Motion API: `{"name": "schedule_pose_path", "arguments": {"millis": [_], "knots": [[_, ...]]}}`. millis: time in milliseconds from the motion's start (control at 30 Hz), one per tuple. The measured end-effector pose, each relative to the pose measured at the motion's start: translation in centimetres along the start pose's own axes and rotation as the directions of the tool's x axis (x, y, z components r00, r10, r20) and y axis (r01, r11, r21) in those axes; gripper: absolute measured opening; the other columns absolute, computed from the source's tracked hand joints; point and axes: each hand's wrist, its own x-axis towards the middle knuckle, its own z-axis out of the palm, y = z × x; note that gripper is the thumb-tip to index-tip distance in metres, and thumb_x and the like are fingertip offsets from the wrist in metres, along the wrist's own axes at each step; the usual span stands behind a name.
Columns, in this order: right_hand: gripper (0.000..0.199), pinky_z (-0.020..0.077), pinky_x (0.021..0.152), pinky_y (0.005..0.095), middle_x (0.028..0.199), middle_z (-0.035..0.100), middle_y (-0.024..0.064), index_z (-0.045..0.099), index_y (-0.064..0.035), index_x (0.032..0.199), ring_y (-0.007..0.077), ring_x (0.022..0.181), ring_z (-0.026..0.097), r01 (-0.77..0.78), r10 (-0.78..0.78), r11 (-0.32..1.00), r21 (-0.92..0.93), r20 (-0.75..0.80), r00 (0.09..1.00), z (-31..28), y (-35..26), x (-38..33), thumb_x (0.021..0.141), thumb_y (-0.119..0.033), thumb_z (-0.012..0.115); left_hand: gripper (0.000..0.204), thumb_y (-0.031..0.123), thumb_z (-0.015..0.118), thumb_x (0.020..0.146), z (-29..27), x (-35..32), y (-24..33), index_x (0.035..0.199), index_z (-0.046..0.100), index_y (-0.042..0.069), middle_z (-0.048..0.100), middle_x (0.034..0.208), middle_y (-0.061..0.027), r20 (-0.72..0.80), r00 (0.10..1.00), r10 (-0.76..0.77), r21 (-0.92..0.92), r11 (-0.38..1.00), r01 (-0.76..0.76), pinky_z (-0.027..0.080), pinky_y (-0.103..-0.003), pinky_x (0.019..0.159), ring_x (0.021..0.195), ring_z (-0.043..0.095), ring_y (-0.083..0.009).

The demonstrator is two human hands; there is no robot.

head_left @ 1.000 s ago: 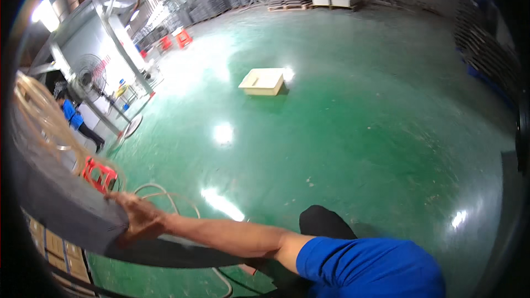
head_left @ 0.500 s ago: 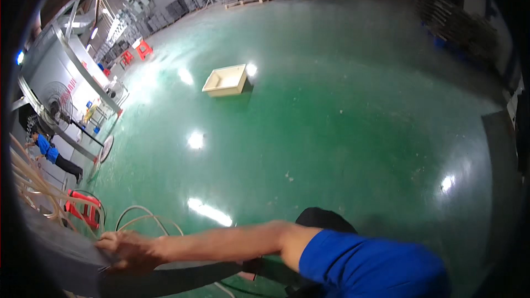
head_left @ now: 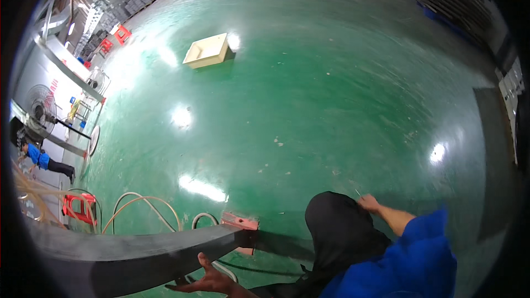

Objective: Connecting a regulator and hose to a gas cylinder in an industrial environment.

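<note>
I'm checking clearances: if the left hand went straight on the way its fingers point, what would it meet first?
The left hand would probably meet the dark side of the grey beam first; depth is unclear, so it may already be touching.

Big glossy green floor (head_left: 287,127) here, w/ white lamp glare (head_left: 203,189) nr ctr-left, nr edge & rt side. Over to its L edge: white partition (head_left: 63,85), pedestal fan (head_left: 40,105) right by it. Red plastic stools (head_left: 122,34) up at far L, another red stool (head_left: 67,207) nr L. And at far R corner, stacked dark slats (head_left: 444,5) on blue base; dark strip (head_left: 494,154) down R edge.
</note>
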Motion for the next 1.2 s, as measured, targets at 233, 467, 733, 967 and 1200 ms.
{"name": "schedule_pose_path", "arguments": {"millis": [233, 467, 733, 967, 1200], "knots": [[0.029, 0.0529, 0.085, 0.0418, 0.105, 0.069, 0.0194, 0.073, -0.0097, 0.103, 0.0339, 0.098, 0.067, -0.32, 0.346, 0.912, 0.258, -0.061, 0.936, 2.9, 1.2, -9.6, 0.079, -0.017, 0.058, 0.116, 0.021, 0.089, 0.065, -1.7, 6.1, 0.9, 0.147, 0.01, -0.001, 0.031, 0.14, -0.0235, -0.134, 0.99, 0.04, 0.0, 0.999, -0.041, 0.04, -0.049, 0.105, 0.125, 0.041, -0.0369], [0.03, 0.0504, 0.09, 0.0454, 0.104, 0.067, 0.0222, 0.072, -0.0042, 0.101, 0.0391, 0.102, 0.064, -0.454, 0.473, 0.88, 0.138, -0.178, 0.863, 7.8, 4.5, -5.8, 0.078, -0.018, 0.059, 0.107, 0.008, 0.083, 0.068, -1.9, 8.7, 2.1, 0.147, 0.011, 0.0, 0.034, 0.139, -0.0249, -0.19, 0.981, -0.047, -0.159, 0.987, 0.017, 0.043, -0.049, 0.104, 0.121, 0.047, -0.0374], [0.028, 0.0545, 0.075, 0.0386, 0.088, 0.071, 0.0172, 0.073, -0.0043, 0.098, 0.0278, 0.082, 0.07, -0.256, 0.319, 0.923, 0.289, -0.197, 0.927, 5.5, 1.7, -6.4, 0.077, -0.021, 0.067, 0.1, 0.01, 0.08, 0.073, -3.3, 8.6, 1.5, 0.149, 0.016, 0.003, 0.033, 0.143, -0.0223, -0.169, 0.983, -0.077, -0.013, 0.997, 0.075, 0.041, -0.048, 0.103, 0.125, 0.044, -0.0367], [0.037, 0.0548, 0.078, 0.038, 0.087, 0.071, 0.0173, 0.073, -0.0049, 0.096, 0.0287, 0.082, 0.071, -0.29, 0.331, 0.932, 0.216, -0.185, 0.925, 3.0, 3.2, -9.1, 0.067, -0.028, 0.078, 0.103, 0.01, 0.081, 0.072, -2.8, 7.9, 1.7, 0.15, 0.013, 0.004, 0.03, 0.144, -0.0226, -0.108, 0.983, -0.147, -0.123, 0.983, 0.133, 0.041, -0.047, 0.103, 0.124, 0.043, -0.0365], [0.044, 0.0537, 0.081, 0.0403, 0.094, 0.07, 0.0212, 0.072, 0.0001, 0.092, 0.033, 0.09, 0.069, -0.264, 0.345, 0.913, 0.312, -0.242, 0.907, 4.8, -0.2, -9.4, 0.069, -0.037, 0.08, 0.104, 0.013, 0.082, 0.072, -4.5, 8.9, 2.2, 0.149, 0.013, 0.0, 0.029, 0.143, -0.024, -0.138, 0.988, -0.063, -0.018, 0.998, 0.061, 0.039, -0.048, 0.104, 0.125, 0.041, -0.0391]]}}
